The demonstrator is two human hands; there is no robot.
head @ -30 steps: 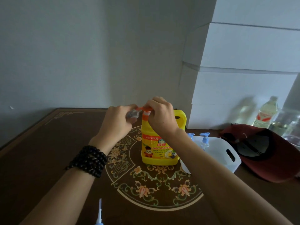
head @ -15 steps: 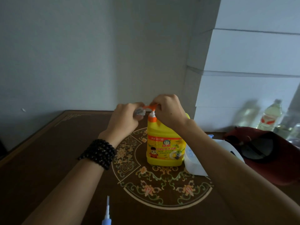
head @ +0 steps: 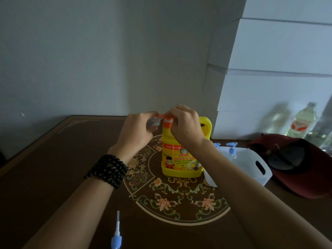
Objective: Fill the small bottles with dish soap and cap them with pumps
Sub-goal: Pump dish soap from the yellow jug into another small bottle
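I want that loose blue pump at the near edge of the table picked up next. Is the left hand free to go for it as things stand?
Probably not yet. The left hand grips a small bottle under the yellow jug's orange spout. Nothing lies between it and the blue pump, so the way looks free once the bottle is set down.

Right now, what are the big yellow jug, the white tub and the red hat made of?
The yellow jug looks like smooth, opaque plastic: moulded handle, slight shine. The white tub seems thin, milky plastic; light passes through its wall, and it has a cut-out handle. The red hat looks like soft matte cloth, probably cotton, since it sags and does not shine.
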